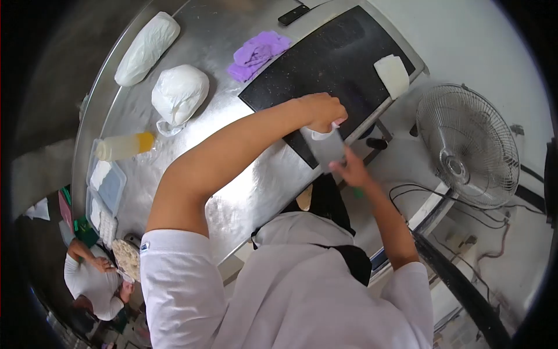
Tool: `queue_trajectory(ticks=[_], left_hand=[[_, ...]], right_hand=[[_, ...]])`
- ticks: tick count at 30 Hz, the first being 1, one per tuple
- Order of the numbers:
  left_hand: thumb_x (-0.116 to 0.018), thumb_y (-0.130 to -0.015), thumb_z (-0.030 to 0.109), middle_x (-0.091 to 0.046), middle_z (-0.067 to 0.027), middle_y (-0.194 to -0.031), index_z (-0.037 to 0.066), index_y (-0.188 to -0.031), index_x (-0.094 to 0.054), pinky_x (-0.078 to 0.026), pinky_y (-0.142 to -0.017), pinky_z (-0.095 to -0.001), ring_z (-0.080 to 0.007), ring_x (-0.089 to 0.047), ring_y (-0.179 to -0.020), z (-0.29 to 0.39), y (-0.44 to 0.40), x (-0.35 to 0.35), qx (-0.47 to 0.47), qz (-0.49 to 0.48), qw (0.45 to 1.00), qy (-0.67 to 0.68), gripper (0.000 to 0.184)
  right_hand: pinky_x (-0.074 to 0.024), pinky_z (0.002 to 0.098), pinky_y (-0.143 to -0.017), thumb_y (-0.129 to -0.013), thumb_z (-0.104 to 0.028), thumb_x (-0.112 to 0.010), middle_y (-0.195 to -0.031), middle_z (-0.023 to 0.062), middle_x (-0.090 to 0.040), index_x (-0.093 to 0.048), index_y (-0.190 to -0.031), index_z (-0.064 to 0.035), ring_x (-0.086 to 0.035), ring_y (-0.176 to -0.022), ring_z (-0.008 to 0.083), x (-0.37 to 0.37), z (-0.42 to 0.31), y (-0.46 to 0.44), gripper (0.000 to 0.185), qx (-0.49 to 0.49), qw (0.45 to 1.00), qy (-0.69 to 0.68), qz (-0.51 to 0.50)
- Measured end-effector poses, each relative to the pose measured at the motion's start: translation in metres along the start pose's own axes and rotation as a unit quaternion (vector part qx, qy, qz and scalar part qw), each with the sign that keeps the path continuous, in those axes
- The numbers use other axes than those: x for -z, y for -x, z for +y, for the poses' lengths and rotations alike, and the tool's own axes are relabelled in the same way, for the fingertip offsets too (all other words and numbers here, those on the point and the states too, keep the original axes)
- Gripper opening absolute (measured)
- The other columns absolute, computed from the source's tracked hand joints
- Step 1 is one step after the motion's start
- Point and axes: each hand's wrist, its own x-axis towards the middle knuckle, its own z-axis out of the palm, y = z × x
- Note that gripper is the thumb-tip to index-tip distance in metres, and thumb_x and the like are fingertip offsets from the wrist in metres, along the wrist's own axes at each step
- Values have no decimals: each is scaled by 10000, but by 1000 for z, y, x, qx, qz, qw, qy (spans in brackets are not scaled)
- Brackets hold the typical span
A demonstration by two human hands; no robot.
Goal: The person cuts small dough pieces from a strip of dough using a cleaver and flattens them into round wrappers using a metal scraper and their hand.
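Well, a steel table [215,35] bears a black board [325,64]: right of it, a fan [468,145]; left, two white bags [180,93], then a purple cloth [260,53]. Over the board's near edge, the left hand [326,113] clenches a translucent item [323,146]; the right hand's [353,170] grip I cannot tell.

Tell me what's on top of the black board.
A white cloth-like piece lies by the right edge of the black board. The left hand and blurred translucent object hide whatever lies behind.
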Motion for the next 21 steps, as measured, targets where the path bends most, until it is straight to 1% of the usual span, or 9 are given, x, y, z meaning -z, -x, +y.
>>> queue_trajectory(ticks=[3, 6, 9, 11, 14, 16, 18, 20, 21], left_hand=[[-684, -766, 120, -702, -163, -874, 67, -920, -660, -527, -785, -471, -382, -693, -901, -20, 9, 7, 37, 51, 993, 101, 165], [-698, -784, 111, -700, -129, -870, 48, -915, -665, -523, -762, -420, -276, -688, -834, -57, 29, 0, 170, 146, 954, 200, 149], [-726, -759, 123, -723, -144, -914, 43, -1027, -701, -552, -791, -404, -286, -705, -869, -118, 60, -36, 381, 235, 843, 300, 281], [-751, -795, 121, -706, -114, -922, 0, -1052, -663, -567, -727, -366, -201, -695, -831, -131, 85, -44, 461, 270, 741, 406, 298], [-799, -788, 103, -697, -97, -946, -9, -1092, -632, -574, -709, -353, -186, -689, -821, -109, 98, -38, 474, 317, 656, 496, 364], [-854, -757, 108, -691, -97, -944, -13, -1100, -612, -577, -734, -343, -196, -690, -830, -102, 94, -54, 470, 341, 649, 492, 437], [-870, -747, 128, -681, -98, -941, 5, -1114, -608, -573, -739, -338, -209, -690, -848, -95, 93, -63, 487, 392, 699, 348, 467], [-896, -698, 150, -658, -123, -1048, 39, -1140, -602, -551, -819, -367, -262, -667, -959, -69, 77, -48, 553, 394, 669, 303, 543], [-908, -669, 165, -632, -135, -1111, 51, -1162, -598, -531, -857, -387, -287, -638, -1007, -56, 67, -40, 559, 418, 701, 150, 593]], right_hand=[[-521, 476, -887, -919, -361, -749, -1105, 235, -702, -516, -1334, -2, -682, -1028, 408, -6, 0, 24, 596, 78, 995, 55, -3], [-515, 474, -921, -915, -387, -748, -1131, 232, -695, -517, -1361, -15, -674, -1087, 418, 40, -11, 17, 626, -10, 996, -6, -84], [-516, 467, -923, -917, -383, -742, -1146, 232, -695, -544, -1344, -20, -676, -1093, 403, 96, 6, -4, 594, -43, 989, 10, -142], [-520, 451, -923, -913, -356, -746, -1134, 228, -704, -575, -1297, -6, -690, -1077, 389, 128, 12, -26, 548, -10, 993, -18, -117], [-526, 439, -916, -912, -331, -748, -1113, 220, -717, -586, -1286, -2, -706, -1057, 368, 169, 25, -61, 524, -40, 988, -34, -146], [-530, 433, -914, -913, -310, -746, -1098, 219, -725, -585, -1294, -2, -715, -1051, 354, 184, 31, -81, 516, -42, 986, -25, -160], [-530, 434, -908, -914, -291, -742, -1103, 221, -724, -584, -1274, 5, -716, -1052, 347, 193, 30, -100, 492, -25, 990, -17, -137], [-529, 434, -901, -914, -287, -742, -1095, 222, -721, -583, -1258, 8, -715, -1039, 350, 204, 18, -117, 481, -28, 988, -19, -149], [-529, 435, -894, -913, -283, -741, -1087, 223, -719, -582, -1242, 11, -713, -1026, 354, 206, 14, -126, 470, -32, 987, -19, -153]])
